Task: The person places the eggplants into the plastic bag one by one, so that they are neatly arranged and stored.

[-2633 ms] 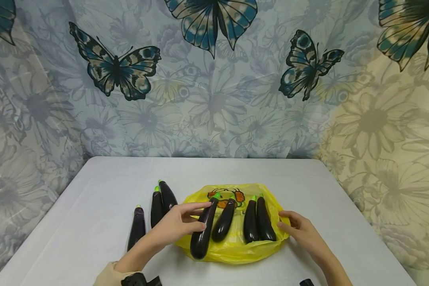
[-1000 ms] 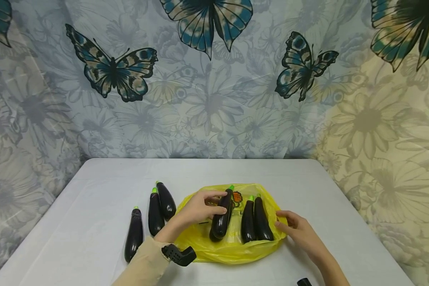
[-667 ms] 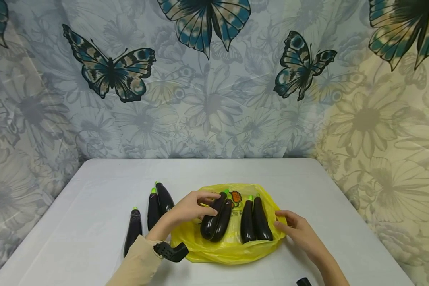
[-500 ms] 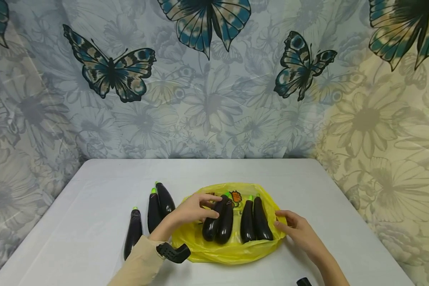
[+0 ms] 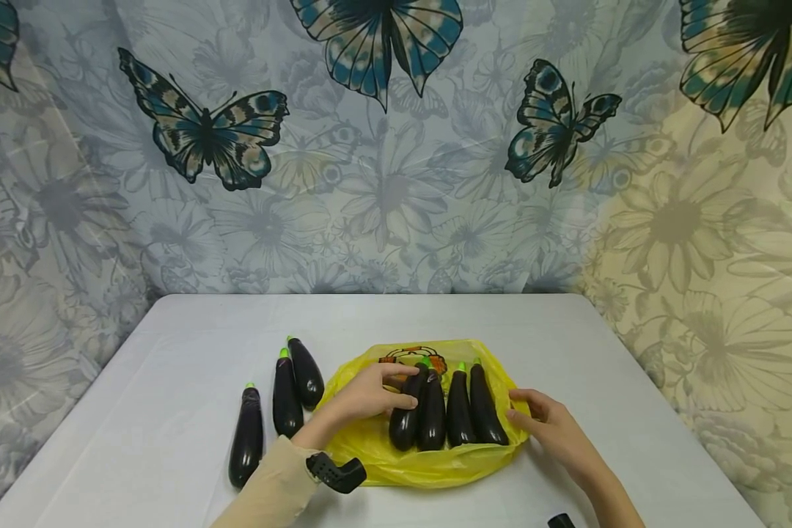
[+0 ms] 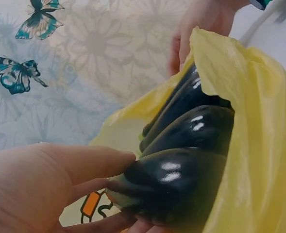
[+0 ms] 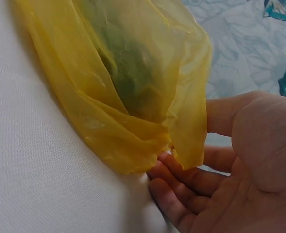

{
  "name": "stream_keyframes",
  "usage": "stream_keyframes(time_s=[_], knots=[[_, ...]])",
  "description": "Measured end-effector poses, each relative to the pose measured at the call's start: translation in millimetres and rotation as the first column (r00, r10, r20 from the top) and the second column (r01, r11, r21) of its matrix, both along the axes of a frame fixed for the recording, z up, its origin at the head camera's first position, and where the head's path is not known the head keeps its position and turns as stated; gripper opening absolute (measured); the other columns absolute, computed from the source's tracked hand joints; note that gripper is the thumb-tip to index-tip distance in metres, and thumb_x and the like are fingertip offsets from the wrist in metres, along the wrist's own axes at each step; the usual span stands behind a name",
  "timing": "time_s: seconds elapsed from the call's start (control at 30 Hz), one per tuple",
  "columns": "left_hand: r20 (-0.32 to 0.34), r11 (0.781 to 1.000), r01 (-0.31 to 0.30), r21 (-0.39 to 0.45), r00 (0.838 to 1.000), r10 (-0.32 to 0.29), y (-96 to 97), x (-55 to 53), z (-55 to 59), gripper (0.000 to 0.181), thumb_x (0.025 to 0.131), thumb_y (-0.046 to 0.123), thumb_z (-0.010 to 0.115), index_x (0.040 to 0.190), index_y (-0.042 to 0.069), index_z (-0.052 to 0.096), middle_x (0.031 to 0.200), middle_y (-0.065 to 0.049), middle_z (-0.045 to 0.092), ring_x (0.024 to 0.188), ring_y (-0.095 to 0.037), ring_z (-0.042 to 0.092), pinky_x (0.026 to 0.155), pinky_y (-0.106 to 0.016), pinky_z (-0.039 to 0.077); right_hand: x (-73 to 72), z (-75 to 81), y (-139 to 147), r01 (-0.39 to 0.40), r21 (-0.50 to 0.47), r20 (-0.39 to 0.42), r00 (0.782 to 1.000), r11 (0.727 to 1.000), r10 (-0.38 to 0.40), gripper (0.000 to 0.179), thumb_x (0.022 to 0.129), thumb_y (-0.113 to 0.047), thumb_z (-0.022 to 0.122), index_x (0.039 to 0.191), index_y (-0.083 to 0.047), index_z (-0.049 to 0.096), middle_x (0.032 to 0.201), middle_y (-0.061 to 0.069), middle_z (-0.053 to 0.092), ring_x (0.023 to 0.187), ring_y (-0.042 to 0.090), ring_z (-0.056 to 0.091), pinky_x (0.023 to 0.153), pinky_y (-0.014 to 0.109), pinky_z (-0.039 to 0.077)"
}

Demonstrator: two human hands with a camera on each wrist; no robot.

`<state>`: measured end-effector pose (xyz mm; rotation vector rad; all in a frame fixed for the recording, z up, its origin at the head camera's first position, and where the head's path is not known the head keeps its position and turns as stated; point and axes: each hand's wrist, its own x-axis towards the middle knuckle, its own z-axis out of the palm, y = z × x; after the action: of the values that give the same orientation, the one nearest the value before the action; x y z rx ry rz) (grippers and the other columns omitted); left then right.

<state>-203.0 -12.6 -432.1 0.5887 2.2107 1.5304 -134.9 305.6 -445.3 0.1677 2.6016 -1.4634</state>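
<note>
A yellow plastic bag [image 5: 435,469] lies spread on the table with several dark eggplants in its mouth, side by side with green stem ends pointing away. My left hand [image 5: 364,396] grips the leftmost eggplant [image 5: 405,429], thumb on top and fingers on its far side. In the left wrist view that eggplant [image 6: 181,184] leans against its neighbour [image 6: 196,126], and the fingers beneath are partly hidden. My right hand [image 5: 557,425] pinches the bag's right edge. Seen from the right wrist, thumb and fingers of the right hand [image 7: 249,145] hold the crumpled rim [image 7: 186,145] between them.
Left of the bag, two eggplants [image 5: 287,396] [image 5: 306,372] lie close together on the white table [image 5: 138,411]. Another eggplant [image 5: 246,440] lies nearer the front. A butterfly-patterned cloth [image 5: 396,183] hangs behind the table's far edge.
The left hand has carried its eggplant rightward over the bag and down beside another. In the last half second both shifted right, up against the other pair. The right hand has stayed at the bag's edge.
</note>
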Motion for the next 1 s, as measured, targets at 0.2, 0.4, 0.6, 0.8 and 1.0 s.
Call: stream_keyframes(time_s=[0.2,0.4,0.6,0.8,1.0], knots=[[-0.017,0.998,-0.018,-0.066,1.000,0.017,3.0,1.2,-0.2,0.053,0.085,0.018,0.079,0.135,0.015,0.063,0.119,-0.012,0.063,0.069,-0.025,0.061,0.058,-0.034,0.051,0.4,0.4,-0.2,0.003,0.003,-0.003,1.000,1.000,-0.003,0.059,0.095,-0.034,0.067,0.138,0.002,0.051,0.143,0.025,0.045,0.130,0.042,0.042,0.101,0.056,0.039],[-0.097,0.990,-0.022,-0.140,0.995,0.009,5.1,3.5,1.5,0.054,0.085,0.019,0.079,0.136,0.013,0.062,0.119,-0.015,0.064,0.091,-0.021,0.065,0.062,-0.031,0.054,1.8,0.8,-1.0,0.007,0.006,-0.007,1.000,1.000,-0.007,0.057,0.094,-0.035,0.068,0.137,0.000,0.053,0.141,0.022,0.049,0.129,0.039,0.044,0.102,0.054,0.040],[-0.087,0.989,-0.027,-0.144,0.996,0.014,5.1,5.2,2.7,0.056,0.085,0.019,0.080,0.137,0.011,0.060,0.114,-0.015,0.064,0.072,-0.021,0.064,0.058,-0.032,0.053,1.0,0.9,-1.2,0.001,0.008,-0.009,1.000,1.000,-0.001,0.058,0.095,-0.035,0.067,0.137,0.001,0.052,0.142,0.024,0.047,0.130,0.041,0.042,0.102,0.056,0.039],[-0.128,0.988,-0.020,-0.154,0.992,0.000,4.4,5.3,1.8,0.054,0.084,0.019,0.080,0.134,0.010,0.062,0.117,-0.013,0.063,0.104,-0.029,0.060,0.066,-0.034,0.053,-0.1,0.5,-1.5,0.003,0.009,0.003,1.000,1.000,-0.003,0.059,0.095,-0.035,0.067,0.138,0.001,0.051,0.144,0.025,0.044,0.132,0.043,0.040,0.103,0.057,0.037],[-0.124,0.990,-0.027,-0.140,0.992,0.009,2.7,4.1,-1.4,0.052,0.085,0.020,0.080,0.133,0.011,0.064,0.120,-0.015,0.062,0.108,-0.032,0.060,0.067,-0.035,0.054,-0.3,-0.4,-0.6,0.002,0.010,-0.006,1.000,1.000,-0.002,0.058,0.095,-0.035,0.067,0.138,0.002,0.051,0.142,0.024,0.047,0.129,0.039,0.044,0.100,0.052,0.042]])
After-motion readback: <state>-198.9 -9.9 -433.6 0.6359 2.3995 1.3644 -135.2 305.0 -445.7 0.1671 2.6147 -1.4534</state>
